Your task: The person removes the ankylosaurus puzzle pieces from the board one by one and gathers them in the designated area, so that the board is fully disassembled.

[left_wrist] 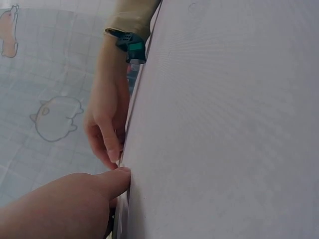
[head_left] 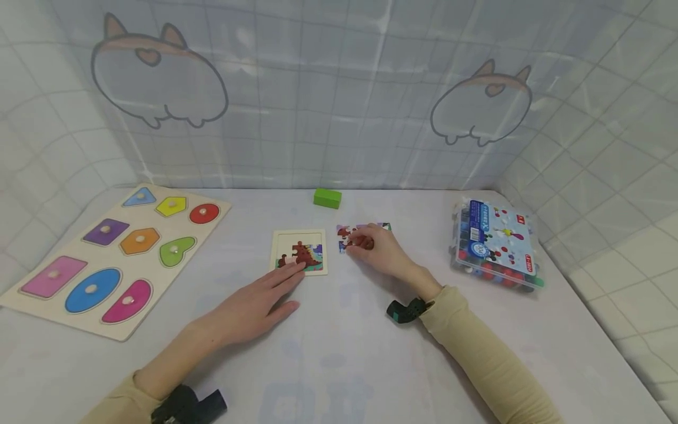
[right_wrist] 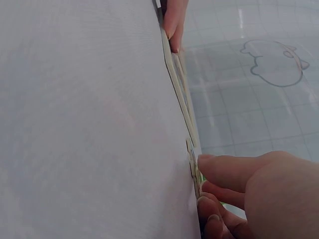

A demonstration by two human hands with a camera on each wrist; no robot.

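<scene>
A small square puzzle board (head_left: 300,233) with a pale wooden rim lies mid-table, partly filled with brown, green and blue dinosaur pieces (head_left: 307,255). My left hand (head_left: 256,309) rests with extended fingers on its lower left part, covering that corner. To the right lies a cluster of loose jigsaw pieces (head_left: 343,231). Over it, my right hand (head_left: 382,250) has its thumb and fingers curled around a brown puzzle piece (head_left: 363,242), low at the table surface. In the right wrist view, the thumb touches the edge of the flat pieces (right_wrist: 191,158); the fingers hide part of the cluster.
A large wooden shape board (head_left: 175,282) with knobbed colored shapes lies on the left. Behind the puzzle board sits a green block (head_left: 327,198). A clear plastic box (head_left: 495,244) of colored parts stands at the right. Curtain-like walls border the table.
</scene>
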